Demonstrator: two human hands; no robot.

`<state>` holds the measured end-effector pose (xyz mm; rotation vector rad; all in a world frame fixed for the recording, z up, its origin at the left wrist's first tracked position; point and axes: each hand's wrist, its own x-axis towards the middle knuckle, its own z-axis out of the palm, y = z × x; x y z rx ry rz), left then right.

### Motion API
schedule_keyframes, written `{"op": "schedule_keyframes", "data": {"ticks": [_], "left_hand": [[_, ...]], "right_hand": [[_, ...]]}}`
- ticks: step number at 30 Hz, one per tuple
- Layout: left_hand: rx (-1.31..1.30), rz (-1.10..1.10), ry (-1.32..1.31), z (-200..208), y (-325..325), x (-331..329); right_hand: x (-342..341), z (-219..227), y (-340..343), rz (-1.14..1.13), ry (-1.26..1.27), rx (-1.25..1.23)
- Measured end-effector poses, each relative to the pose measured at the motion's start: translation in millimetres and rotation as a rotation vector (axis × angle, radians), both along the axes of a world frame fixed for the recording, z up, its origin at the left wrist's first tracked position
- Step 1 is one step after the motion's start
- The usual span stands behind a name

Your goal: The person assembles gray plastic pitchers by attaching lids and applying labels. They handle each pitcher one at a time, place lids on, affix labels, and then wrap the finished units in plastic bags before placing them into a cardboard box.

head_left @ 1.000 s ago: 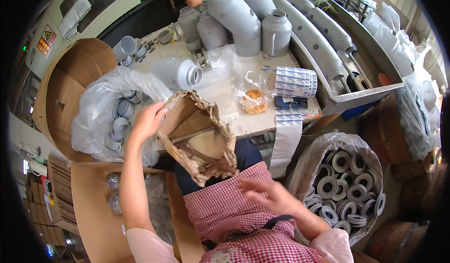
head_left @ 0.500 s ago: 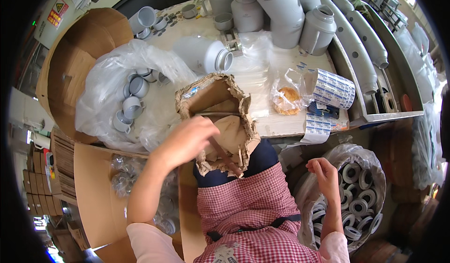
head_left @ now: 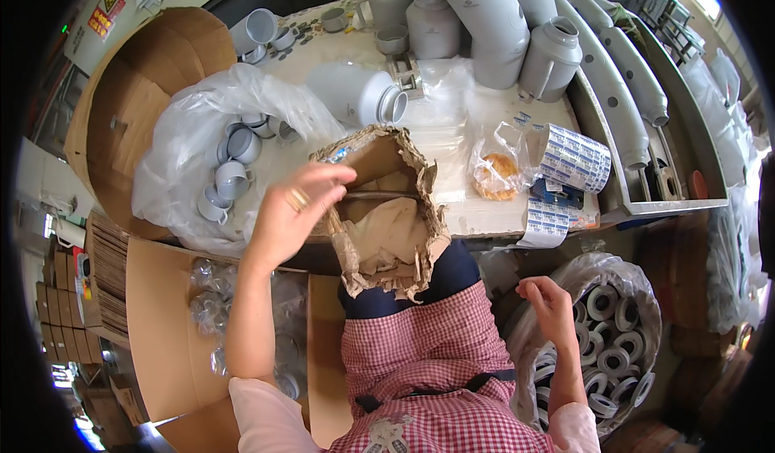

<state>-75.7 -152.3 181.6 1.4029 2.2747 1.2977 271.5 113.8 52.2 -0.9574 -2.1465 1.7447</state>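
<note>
Where the near edge of the worktable [head_left: 484, 219] meets the person's lap, a torn brown paper bag [head_left: 387, 211] stands open, its ragged mouth leaning against that edge and its lower part resting on the checked apron [head_left: 436, 348]. The left hand [head_left: 295, 211] is at the bag's left rim, fingers curled with the tips bunched on the torn paper; whether it truly grips the paper cannot be told. The right hand [head_left: 549, 308] hangs loosely curled and holding nothing, at the rim of a plastic-lined sack of grey rings [head_left: 613, 348] beside the right knee.

Free room is scarce. Left of the bag, a clear plastic bag of grey pipe caps [head_left: 226, 170] sags over the table's near-left corner, and beneath it lies an open cardboard box [head_left: 161, 316] holding small clear packets. A round cardboard drum [head_left: 137, 106] stands just beyond the left edge. Right of the paper bag, a small clear bag with an orange bun [head_left: 496, 174] and a roll of printed labels [head_left: 573, 158] lie near the front edge.

The tabletop is pale and covered with clear film. A grey fitting [head_left: 359, 94] lies on its side in the middle, and tall grey pipe fittings [head_left: 484, 17] crowd the far edge. A metal tray with long curved grey pipes [head_left: 622, 90] borders the right side.
</note>
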Motion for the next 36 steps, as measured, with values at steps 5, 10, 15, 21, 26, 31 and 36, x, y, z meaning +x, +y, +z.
{"op": "schedule_keyframes", "data": {"ticks": [5, 10, 15, 21, 26, 31, 36], "left_hand": [[0.268, 0.171, -0.207, 7, 3, 17], [0.128, 0.175, -0.046, 2, 0, 41], [0.0, -0.041, 0.155, -14, -7, 49], [-0.339, -0.269, 0.301, -51, -2, 46], [-0.4, -0.261, 0.494, -63, 0, 34], [-0.474, -0.275, 0.526, -70, 3, 20], [-0.51, -0.308, 0.411, -79, 8, 12]], "right_hand": [[-71, 57, -9, 0.224, 0.302, 0.406], [-246, 65, -53, 0.623, 0.422, 0.956], [-368, -3, -82, 1.18, -0.417, 1.184], [-374, -9, -73, 1.288, -0.477, 1.071], [-366, 17, -49, 1.034, -0.278, 0.721], [-357, 59, -31, 1.058, -0.2, 0.511], [-317, 104, -21, 0.909, -0.141, 0.792]]}}
